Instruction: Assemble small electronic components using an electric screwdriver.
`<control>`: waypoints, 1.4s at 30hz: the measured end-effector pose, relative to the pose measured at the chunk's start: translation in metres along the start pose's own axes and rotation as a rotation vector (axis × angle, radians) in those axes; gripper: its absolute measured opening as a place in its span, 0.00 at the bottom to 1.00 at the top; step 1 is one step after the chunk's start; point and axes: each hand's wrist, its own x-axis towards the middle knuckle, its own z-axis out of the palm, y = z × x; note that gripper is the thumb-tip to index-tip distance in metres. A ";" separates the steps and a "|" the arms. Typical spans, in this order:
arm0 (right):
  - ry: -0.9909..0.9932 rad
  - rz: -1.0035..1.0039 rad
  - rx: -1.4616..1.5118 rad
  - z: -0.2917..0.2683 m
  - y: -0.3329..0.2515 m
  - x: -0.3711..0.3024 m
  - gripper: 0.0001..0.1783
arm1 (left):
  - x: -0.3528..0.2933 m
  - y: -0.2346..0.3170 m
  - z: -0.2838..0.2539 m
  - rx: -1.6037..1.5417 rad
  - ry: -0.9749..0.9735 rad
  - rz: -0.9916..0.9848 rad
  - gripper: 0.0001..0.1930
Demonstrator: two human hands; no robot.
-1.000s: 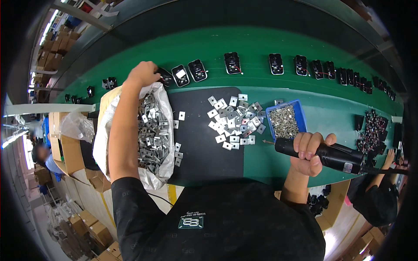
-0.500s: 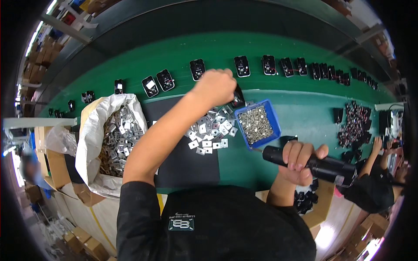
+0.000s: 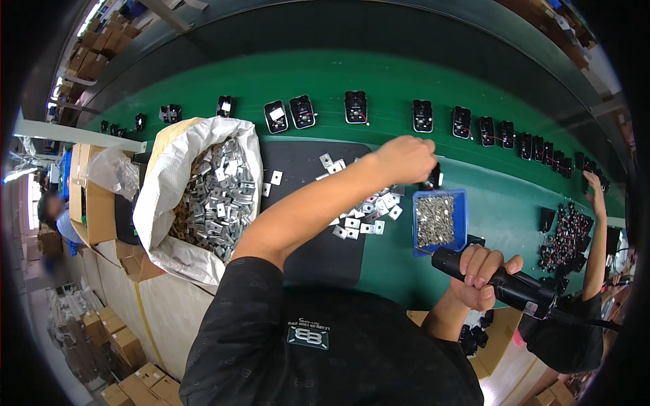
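Note:
My left hand (image 3: 410,160) is closed, reaching over the far side of the mat with its back toward me. Its curled fingers grip a small black housing (image 3: 432,177), mostly hidden beneath them. My right hand (image 3: 479,274) wraps round a black electric screwdriver (image 3: 521,291), its bit end pointing left toward the near edge of a blue bin (image 3: 466,216). Small metal screws (image 3: 435,220) fill that bin. Loose silver metal plates (image 3: 379,206) with holes lie scattered beneath and beside my left forearm.
A white woven sack (image 3: 152,210) of metal plates stands at the left on a black mat (image 3: 318,260). Several black housings (image 3: 355,107) line the green belt (image 3: 393,74). At the right lies a pile of small dark parts (image 3: 565,237), beside a co-worker's arm (image 3: 596,230).
The view has turned, so the scene sits further right. My left hand has moved right with the black housing, toward the bin's far side. The co-worker's arm now reaches to the belt.

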 end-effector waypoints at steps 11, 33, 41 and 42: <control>0.024 0.029 0.000 0.002 0.002 0.003 0.22 | -0.013 0.001 -0.050 -0.194 -0.072 -0.203 0.23; 0.022 0.054 0.019 -0.002 0.008 0.007 0.23 | -0.063 -0.004 -0.075 0.188 0.076 -0.348 0.28; 0.013 0.046 -0.008 0.002 0.004 0.003 0.23 | -0.019 0.012 -0.017 0.133 0.072 -0.200 0.32; 0.011 0.045 -0.010 0.002 0.004 0.004 0.23 | -0.019 0.014 -0.019 0.104 0.061 -0.187 0.33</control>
